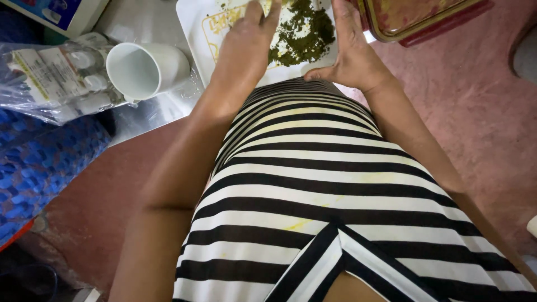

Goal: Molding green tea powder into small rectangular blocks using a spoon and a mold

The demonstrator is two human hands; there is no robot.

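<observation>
At the far left a clear bag of small bottles (53, 75) is seen, and beside it a white mug (146, 70) lies tipped on its side. The left hand (246, 42) is held over the white cutting board (196, 22), pinching a pale thin thing at its fingertips; what it is cannot be told. Chopped green leaves (305, 33) are piled on the board. The right hand (349, 53) is spread flat beside the pile, touching the board's edge. The leaves seem to be gathered now; next, a gentle scrape toward the middle would be needed.

A worn, reddish-pink floor (481, 112) spreads below, darker at the left. A shiny steel counter surface (151, 106) catches soft light at the top left, beside a blue patterned cloth (45, 162).
</observation>
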